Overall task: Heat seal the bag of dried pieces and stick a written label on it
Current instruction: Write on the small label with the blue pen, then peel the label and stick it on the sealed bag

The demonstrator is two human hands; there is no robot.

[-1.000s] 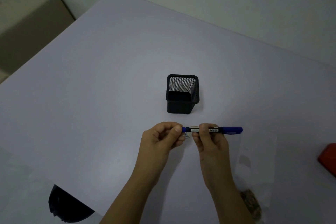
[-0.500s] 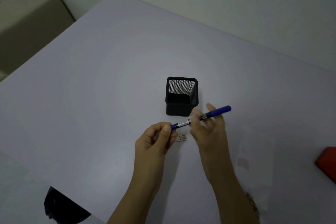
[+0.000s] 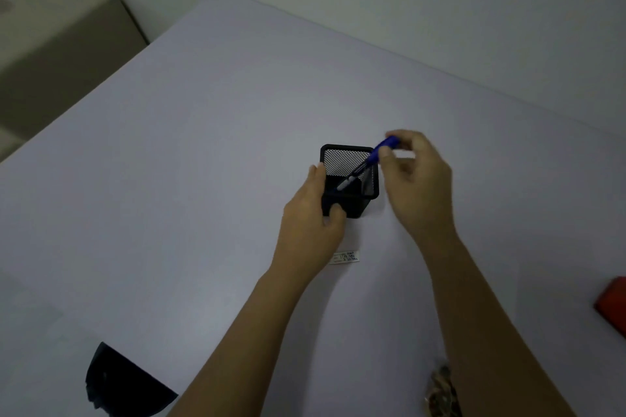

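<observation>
On the table (image 3: pixel 203 179) our left hand (image 3: pixel 310 217) grips the holder (image 3: pixel 342 161), our right hand (image 3: pixel 418 186) pinches the pen (image 3: pixel 368 163); we should lower it gently.

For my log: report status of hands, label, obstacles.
Left hand grips pen holder. Right hand pinches blue pen, tip inside holder. Written label on table, uncovered.

- My left hand (image 3: pixel 313 213) reaches forward on a bare forearm, thumb and fingers curled round the pen holder (image 3: pixel 355 208).
- My right hand (image 3: pixel 415 179) hangs just beside it, wrist bent, thumb and fingertips pinching the pen (image 3: pixel 371 159) by its upper end.
- Both forearms enter from the lower edge, drawing closer toward the hands.
</observation>
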